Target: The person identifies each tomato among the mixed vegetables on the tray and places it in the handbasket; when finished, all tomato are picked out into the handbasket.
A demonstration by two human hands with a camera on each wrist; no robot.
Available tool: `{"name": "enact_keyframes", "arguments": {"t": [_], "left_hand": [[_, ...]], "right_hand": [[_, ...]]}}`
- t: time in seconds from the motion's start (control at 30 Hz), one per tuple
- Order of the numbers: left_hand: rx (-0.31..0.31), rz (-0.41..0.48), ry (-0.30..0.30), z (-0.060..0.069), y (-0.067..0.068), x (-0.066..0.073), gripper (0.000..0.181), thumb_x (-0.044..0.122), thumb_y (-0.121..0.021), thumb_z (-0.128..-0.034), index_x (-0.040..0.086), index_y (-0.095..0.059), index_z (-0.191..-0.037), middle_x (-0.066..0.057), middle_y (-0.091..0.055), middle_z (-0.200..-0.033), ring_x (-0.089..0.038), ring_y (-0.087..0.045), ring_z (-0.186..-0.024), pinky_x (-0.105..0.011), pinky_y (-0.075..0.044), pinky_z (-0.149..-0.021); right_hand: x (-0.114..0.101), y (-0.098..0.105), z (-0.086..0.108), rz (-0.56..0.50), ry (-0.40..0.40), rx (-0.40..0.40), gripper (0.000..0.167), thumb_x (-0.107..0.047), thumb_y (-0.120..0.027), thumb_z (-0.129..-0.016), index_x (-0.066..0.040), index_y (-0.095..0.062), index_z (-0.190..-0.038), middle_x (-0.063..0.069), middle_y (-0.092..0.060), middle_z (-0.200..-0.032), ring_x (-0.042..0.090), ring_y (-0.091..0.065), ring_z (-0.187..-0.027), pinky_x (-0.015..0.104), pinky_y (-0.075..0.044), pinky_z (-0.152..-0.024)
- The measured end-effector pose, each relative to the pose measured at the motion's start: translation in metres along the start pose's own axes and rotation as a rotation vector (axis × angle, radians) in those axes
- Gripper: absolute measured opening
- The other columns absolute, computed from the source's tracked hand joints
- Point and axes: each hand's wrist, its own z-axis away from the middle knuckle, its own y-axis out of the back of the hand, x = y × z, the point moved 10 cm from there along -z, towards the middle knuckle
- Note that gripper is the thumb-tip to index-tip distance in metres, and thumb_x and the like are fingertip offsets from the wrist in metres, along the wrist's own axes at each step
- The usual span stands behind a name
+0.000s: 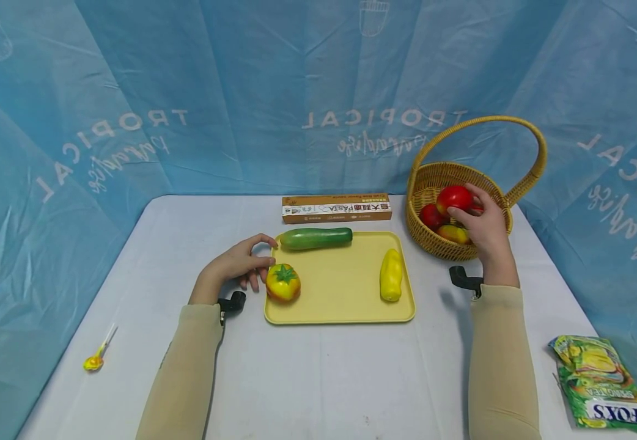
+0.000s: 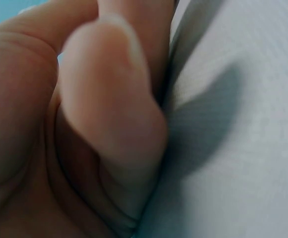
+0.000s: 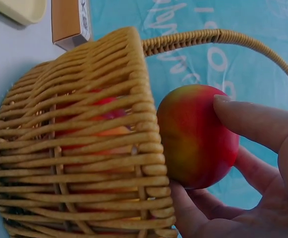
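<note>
At the basket's mouth my right hand (image 1: 486,229) holds a smooth round fruit (image 3: 198,136), red with a yellow-green side, between thumb and fingers. Its kind is not plain. Below it, inside the wicker basket (image 3: 79,168), lie a dark red fruit (image 1: 431,216) and a yellow-red fruit (image 1: 453,234). My left hand (image 1: 236,260) hovers at the left edge of the yellow tray (image 1: 340,275), fingers loosely bent and holding nothing. Close to its thumb sits a yellow-orange tomato (image 1: 283,283) with green leaves. The tray also bears a green cucumber-like vegetable (image 1: 316,238) and a lumpy yellow vegetable (image 1: 391,275).
A pasta box (image 1: 337,209) lies behind the tray, left of the basket. On the table's left is a wrapped lollipop (image 1: 94,362); at the right front edge lies a green snack bag (image 1: 604,385). The basket's tall handle (image 1: 494,119) arches above the right hand.
</note>
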Motion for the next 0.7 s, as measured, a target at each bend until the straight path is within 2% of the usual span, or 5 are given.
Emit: {"name": "enact_keyframes", "arguments": {"t": [0.4,0.7], "left_hand": [[-0.006,-0.005,-0.005,-0.001,0.0,-0.002,0.053,0.038,-0.066,-0.105,0.024,-0.041,-0.15,-0.009,-0.072,-0.078,-0.021,-0.071,-0.053,-0.026,-0.049,-0.048],[0.0,-0.002,-0.004,0.0,0.001,0.0,0.052,0.036,-0.066,-0.1054,0.024,-0.042,-0.15,-0.01,-0.072,-0.078,-0.022,-0.071,-0.053,-0.026,-0.05,-0.048]], "right_hand": [[0.009,0.007,-0.002,0.003,-0.033,0.033,0.08,-0.032,-0.07,-0.103,-0.038,-0.025,-0.169,0.009,-0.023,-0.178,0.038,-0.027,-0.162,0.059,-0.037,-0.126],[0.009,0.012,-0.003,0.006,-0.034,0.087,0.072,-0.033,-0.065,-0.106,-0.033,-0.03,-0.168,0.01,-0.028,-0.175,0.036,-0.032,-0.161,0.057,-0.036,-0.127]]}}
